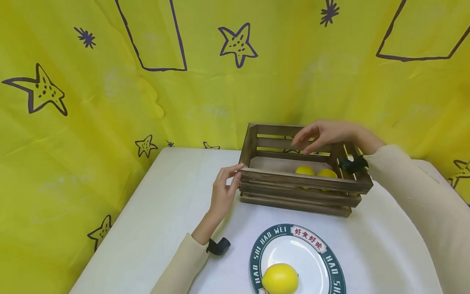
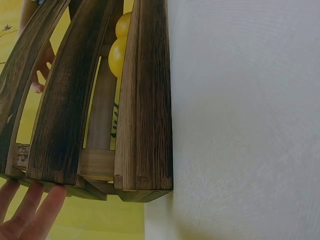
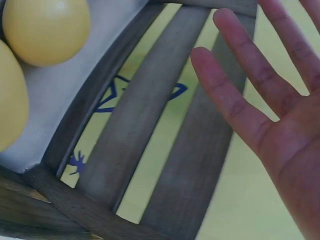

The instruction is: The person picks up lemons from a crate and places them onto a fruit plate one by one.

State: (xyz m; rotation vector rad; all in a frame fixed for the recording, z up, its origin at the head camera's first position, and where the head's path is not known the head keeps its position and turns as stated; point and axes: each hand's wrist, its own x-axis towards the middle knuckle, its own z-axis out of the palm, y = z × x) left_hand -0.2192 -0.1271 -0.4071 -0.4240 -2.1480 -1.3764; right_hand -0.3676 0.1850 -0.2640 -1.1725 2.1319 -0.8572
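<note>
A slatted brown wooden crate (image 1: 293, 183) stands on the white table, with two yellow lemons (image 1: 304, 170) in its right part. The fingertips of my left hand (image 1: 223, 192) touch the crate's left front corner; the left wrist view shows these fingers (image 2: 42, 212) against the ends of the slats (image 2: 55, 115). Above the crate's open top hovers my right hand (image 1: 323, 134), fingers relaxed and holding nothing. In the right wrist view its fingers (image 3: 250, 75) are spread beside the slats (image 3: 135, 105), apart from the lemons (image 3: 47, 30).
A white plate with a green lettered rim (image 1: 257, 249) lies in front of the crate, and one lemon (image 1: 280, 279) rests on it. Behind the table (image 1: 165, 196) hangs a yellow cloth (image 1: 205, 94) with drawn stars, close to the crate's back.
</note>
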